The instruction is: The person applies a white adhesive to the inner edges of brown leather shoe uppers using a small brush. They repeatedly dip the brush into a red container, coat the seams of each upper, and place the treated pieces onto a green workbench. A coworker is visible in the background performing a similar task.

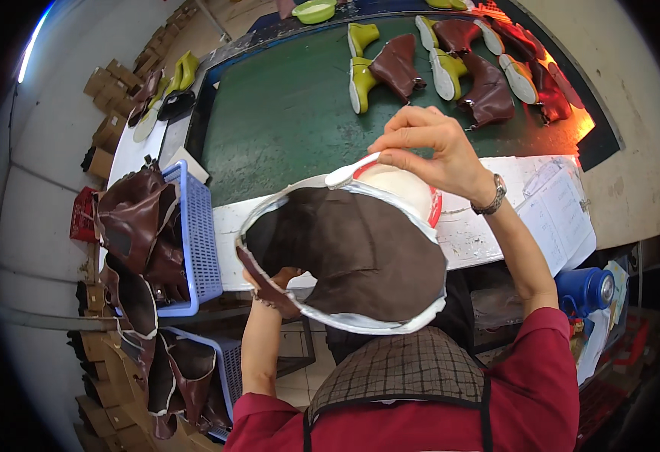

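My left hand (283, 282) grips the near left side of a brown leather boot upper (375, 256), its fingers partly hidden by the leather. The upper's wide opening faces up, showing a dark brown lining and a whitish wet-looking band along the edge. In my right hand (429, 147) the fingers pinch a small white brush (351, 172). Its head lies against the far edge of the upper; its bristles are hidden. Just behind the upper stands a red-rimmed bowl (437, 209) with a white content, partly covered by the upper and my right hand.
A green belt (284, 113) carries several brown boots with yellow-green feet (450, 75); orange light glows at its right end. Blue baskets (202, 241) of brown uppers (130, 215) stand at left. Papers (560, 218) and a blue flask (582, 292) are at right.
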The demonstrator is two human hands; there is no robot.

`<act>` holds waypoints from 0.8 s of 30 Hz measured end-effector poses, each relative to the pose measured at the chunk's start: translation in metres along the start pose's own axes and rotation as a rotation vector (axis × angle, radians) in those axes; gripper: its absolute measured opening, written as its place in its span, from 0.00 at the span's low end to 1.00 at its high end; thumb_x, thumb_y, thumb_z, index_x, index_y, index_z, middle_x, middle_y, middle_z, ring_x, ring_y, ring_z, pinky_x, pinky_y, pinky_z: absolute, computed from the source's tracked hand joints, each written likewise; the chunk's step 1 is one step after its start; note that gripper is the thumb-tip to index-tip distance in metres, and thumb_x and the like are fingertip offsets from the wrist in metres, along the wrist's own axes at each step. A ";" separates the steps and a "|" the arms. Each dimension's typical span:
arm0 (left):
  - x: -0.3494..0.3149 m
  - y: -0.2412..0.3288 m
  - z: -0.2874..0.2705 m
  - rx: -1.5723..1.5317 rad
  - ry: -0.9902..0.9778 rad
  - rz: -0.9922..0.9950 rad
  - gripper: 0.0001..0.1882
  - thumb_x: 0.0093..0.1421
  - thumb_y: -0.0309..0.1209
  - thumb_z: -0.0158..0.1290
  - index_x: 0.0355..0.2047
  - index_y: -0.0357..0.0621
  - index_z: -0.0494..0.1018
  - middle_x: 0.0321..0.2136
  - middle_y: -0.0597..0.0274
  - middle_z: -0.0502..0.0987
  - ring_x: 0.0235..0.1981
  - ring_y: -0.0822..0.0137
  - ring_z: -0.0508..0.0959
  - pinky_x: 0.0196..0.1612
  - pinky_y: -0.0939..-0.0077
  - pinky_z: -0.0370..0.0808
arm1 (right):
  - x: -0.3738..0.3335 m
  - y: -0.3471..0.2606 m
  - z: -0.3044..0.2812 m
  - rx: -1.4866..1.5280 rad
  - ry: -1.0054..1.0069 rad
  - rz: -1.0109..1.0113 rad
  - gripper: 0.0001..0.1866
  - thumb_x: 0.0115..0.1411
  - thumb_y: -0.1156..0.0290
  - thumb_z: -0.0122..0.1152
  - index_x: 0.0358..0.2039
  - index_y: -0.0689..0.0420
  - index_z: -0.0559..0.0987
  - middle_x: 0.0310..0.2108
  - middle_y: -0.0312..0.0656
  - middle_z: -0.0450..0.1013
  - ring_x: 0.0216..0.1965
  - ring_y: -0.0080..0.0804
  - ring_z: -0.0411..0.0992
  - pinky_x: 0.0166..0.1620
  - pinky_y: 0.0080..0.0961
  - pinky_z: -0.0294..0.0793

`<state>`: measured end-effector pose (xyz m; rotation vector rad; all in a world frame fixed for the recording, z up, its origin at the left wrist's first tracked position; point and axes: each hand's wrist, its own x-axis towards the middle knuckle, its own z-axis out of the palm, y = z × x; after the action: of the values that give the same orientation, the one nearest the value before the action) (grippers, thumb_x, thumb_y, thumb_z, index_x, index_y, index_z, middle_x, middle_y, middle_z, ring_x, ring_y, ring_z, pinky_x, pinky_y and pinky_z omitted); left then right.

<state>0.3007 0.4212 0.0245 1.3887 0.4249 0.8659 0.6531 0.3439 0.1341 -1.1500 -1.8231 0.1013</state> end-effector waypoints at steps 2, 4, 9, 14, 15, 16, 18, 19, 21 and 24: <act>0.005 -0.003 0.009 -0.005 -0.005 0.006 0.58 0.37 0.40 0.76 0.66 0.32 0.60 0.60 0.43 0.67 0.61 0.48 0.70 0.61 0.56 0.70 | 0.010 0.004 0.001 0.009 -0.059 -0.052 0.07 0.58 0.64 0.72 0.36 0.49 0.89 0.34 0.31 0.78 0.37 0.27 0.75 0.45 0.28 0.64; 0.007 -0.007 0.018 -0.020 -0.013 0.001 0.58 0.37 0.40 0.76 0.66 0.32 0.60 0.60 0.42 0.67 0.61 0.47 0.70 0.61 0.55 0.70 | 0.022 0.006 0.000 -0.004 -0.131 -0.111 0.07 0.58 0.64 0.72 0.36 0.48 0.89 0.34 0.30 0.78 0.36 0.26 0.74 0.45 0.28 0.64; 0.019 -0.025 0.041 -0.080 -0.053 -0.011 0.58 0.37 0.42 0.75 0.66 0.32 0.61 0.59 0.42 0.68 0.60 0.46 0.70 0.60 0.54 0.70 | 0.051 0.006 0.024 0.083 -0.182 -0.326 0.08 0.57 0.66 0.73 0.38 0.49 0.88 0.34 0.31 0.77 0.37 0.26 0.73 0.46 0.27 0.63; 0.013 -0.025 0.017 -0.208 -0.021 0.034 0.57 0.38 0.43 0.75 0.66 0.32 0.61 0.59 0.41 0.68 0.60 0.45 0.70 0.59 0.53 0.71 | 0.040 0.012 0.023 0.126 -0.073 -0.226 0.07 0.57 0.67 0.73 0.37 0.49 0.89 0.35 0.32 0.78 0.37 0.26 0.73 0.46 0.27 0.65; 0.010 -0.021 0.009 -0.239 -0.012 0.044 0.57 0.38 0.44 0.75 0.65 0.32 0.61 0.59 0.41 0.68 0.60 0.45 0.70 0.59 0.53 0.71 | 0.029 0.013 0.022 0.153 -0.032 -0.157 0.07 0.58 0.66 0.73 0.37 0.48 0.89 0.36 0.31 0.78 0.38 0.26 0.73 0.46 0.27 0.65; 0.005 -0.018 0.001 -0.271 -0.006 0.048 0.57 0.38 0.44 0.75 0.65 0.32 0.61 0.59 0.41 0.68 0.60 0.45 0.70 0.59 0.53 0.71 | 0.018 0.013 0.021 0.179 0.009 -0.088 0.07 0.58 0.65 0.73 0.37 0.47 0.89 0.37 0.31 0.78 0.38 0.25 0.73 0.46 0.27 0.65; -0.002 -0.019 -0.014 -0.347 -0.015 0.061 0.57 0.38 0.45 0.75 0.65 0.32 0.61 0.58 0.41 0.69 0.59 0.44 0.71 0.58 0.53 0.72 | -0.006 0.012 0.025 0.225 0.089 0.017 0.08 0.56 0.69 0.74 0.38 0.50 0.89 0.36 0.33 0.79 0.36 0.27 0.74 0.45 0.26 0.67; -0.006 -0.018 -0.022 -0.386 -0.024 0.064 0.57 0.38 0.45 0.75 0.65 0.32 0.61 0.58 0.41 0.69 0.59 0.44 0.71 0.58 0.52 0.72 | -0.015 0.008 0.029 0.262 0.130 0.066 0.08 0.56 0.70 0.74 0.38 0.50 0.89 0.36 0.33 0.79 0.36 0.27 0.74 0.45 0.26 0.67; -0.014 -0.021 -0.033 -0.461 -0.045 0.068 0.57 0.38 0.46 0.75 0.65 0.32 0.62 0.58 0.41 0.69 0.59 0.44 0.71 0.58 0.52 0.72 | -0.030 -0.002 0.032 0.280 0.193 0.129 0.09 0.57 0.74 0.73 0.39 0.53 0.89 0.37 0.35 0.79 0.35 0.25 0.75 0.43 0.24 0.70; -0.021 -0.023 -0.044 -0.568 -0.061 0.085 0.57 0.38 0.47 0.75 0.65 0.32 0.62 0.58 0.40 0.69 0.59 0.43 0.71 0.57 0.51 0.72 | -0.044 -0.015 0.047 0.374 0.337 0.247 0.09 0.58 0.77 0.72 0.40 0.57 0.88 0.37 0.37 0.79 0.36 0.24 0.76 0.41 0.23 0.73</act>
<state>0.2618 0.4363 -0.0104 0.9079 0.0581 0.9217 0.6127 0.3207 0.0862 -1.0457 -1.2947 0.3549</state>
